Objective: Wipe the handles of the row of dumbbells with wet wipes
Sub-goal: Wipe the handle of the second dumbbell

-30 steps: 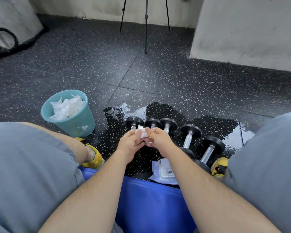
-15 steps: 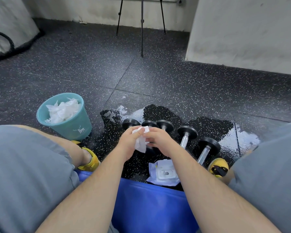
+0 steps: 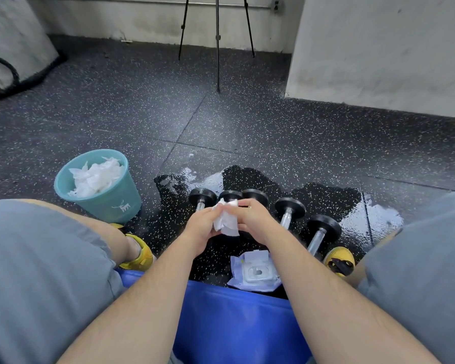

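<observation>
Several black dumbbells with chrome handles lie side by side on the wet floor; the rightmost dumbbell (image 3: 319,232) and its neighbour (image 3: 288,211) show fully. My hands hide most of the middle ones. A white wet wipe (image 3: 226,219) hangs between my hands, above the row. My left hand (image 3: 202,227) pinches its left side and my right hand (image 3: 252,219) pinches its top right edge. The wet wipe pack (image 3: 255,271) lies on the floor below my right wrist, its lid open.
A teal bin (image 3: 116,203) full of used wipes stands to the left. A blue padded bench edge (image 3: 221,311) runs between my knees. A puddle (image 3: 373,219) spreads around the dumbbells. A tripod (image 3: 217,48) stands farther back, a pale wall block (image 3: 378,48) at right.
The wipe was bunched small between my fingertips and has been pulled open into a larger hanging sheet. My hands rose slightly above the dumbbells and the view tilted up a little.
</observation>
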{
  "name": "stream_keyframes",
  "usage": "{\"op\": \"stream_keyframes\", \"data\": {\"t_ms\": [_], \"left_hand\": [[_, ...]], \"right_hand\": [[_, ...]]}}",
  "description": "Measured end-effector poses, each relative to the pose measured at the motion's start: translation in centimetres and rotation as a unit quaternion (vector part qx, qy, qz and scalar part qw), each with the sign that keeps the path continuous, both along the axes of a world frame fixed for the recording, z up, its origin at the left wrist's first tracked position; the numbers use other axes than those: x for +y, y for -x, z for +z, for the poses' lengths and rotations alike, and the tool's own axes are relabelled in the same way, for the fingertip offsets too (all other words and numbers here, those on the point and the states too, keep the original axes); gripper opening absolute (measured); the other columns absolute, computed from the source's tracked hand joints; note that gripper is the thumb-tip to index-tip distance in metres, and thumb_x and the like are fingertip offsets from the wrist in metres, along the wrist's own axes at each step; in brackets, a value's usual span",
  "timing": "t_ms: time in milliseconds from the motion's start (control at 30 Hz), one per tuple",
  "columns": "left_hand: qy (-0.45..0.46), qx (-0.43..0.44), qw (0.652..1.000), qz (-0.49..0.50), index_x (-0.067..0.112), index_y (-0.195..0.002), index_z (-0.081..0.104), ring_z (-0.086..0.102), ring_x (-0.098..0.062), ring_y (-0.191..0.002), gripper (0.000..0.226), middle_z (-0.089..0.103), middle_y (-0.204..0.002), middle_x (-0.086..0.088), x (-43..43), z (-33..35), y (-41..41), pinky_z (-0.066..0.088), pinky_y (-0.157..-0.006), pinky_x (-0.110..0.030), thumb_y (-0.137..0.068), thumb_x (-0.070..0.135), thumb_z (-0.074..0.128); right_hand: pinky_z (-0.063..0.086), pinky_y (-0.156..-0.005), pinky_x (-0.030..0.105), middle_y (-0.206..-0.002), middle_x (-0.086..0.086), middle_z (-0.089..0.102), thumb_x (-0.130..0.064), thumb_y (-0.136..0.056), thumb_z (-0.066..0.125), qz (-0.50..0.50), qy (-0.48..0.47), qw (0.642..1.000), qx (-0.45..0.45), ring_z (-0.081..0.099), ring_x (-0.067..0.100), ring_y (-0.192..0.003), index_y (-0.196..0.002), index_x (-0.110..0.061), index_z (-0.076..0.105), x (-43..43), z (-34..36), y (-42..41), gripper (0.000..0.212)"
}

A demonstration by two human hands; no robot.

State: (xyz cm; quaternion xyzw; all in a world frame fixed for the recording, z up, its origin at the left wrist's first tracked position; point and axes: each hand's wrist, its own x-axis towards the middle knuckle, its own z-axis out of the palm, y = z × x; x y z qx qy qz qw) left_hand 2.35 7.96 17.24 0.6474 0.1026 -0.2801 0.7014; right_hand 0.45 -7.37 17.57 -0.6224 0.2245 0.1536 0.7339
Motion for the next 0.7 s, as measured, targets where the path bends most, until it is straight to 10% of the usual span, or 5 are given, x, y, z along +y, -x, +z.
{"op": "stream_keyframes", "data": {"t_ms": [167,367,700], "left_hand": [[-0.019,0.018,0.999,0.044,0.009,-0.105,0.058,0.065,-0.019,-0.066,0.008,0.068,-0.086,-0.008,0.2,-0.2,-0.2,0.053,-0.059,-0.031,-0.101,0.016,0.056],[-0.052,-0.014,0.998,0.019,0.011,-0.095,0.059,0.068,-0.020,-0.075,0.015,0.069,-0.089,-0.007,0.1,-0.4,0.1,0.054,-0.061,-0.030,-0.097,0.024,0.066],[-0.066,0.006,0.997,0.039,0.004,-0.106,0.066,0.067,-0.024,-0.075,0.013,0.071,-0.100,-0.018,0.4,-0.4,-0.5,0.056,-0.055,-0.028,-0.096,0.004,0.058]], "right_hand": [[0.057,-0.077,0.042,-0.122,0.008,0.069,0.011,-0.083,0.063,-0.032,0.008,0.999,-0.015,0.069,0.026,-0.103,-0.129,-0.015,0.053,-0.4,-0.2,-0.4,0.054],[0.055,-0.097,0.047,-0.120,0.008,0.070,-0.006,-0.079,0.070,-0.017,-0.001,1.000,0.003,0.068,0.029,-0.109,-0.127,-0.017,0.063,-0.4,-0.5,-0.4,0.050],[0.061,-0.075,0.039,-0.093,0.015,0.053,0.002,-0.088,0.055,-0.032,0.032,0.997,0.069,0.053,0.025,-0.083,-0.100,0.003,0.067,-1.3,-0.6,-0.4,0.017]]}}
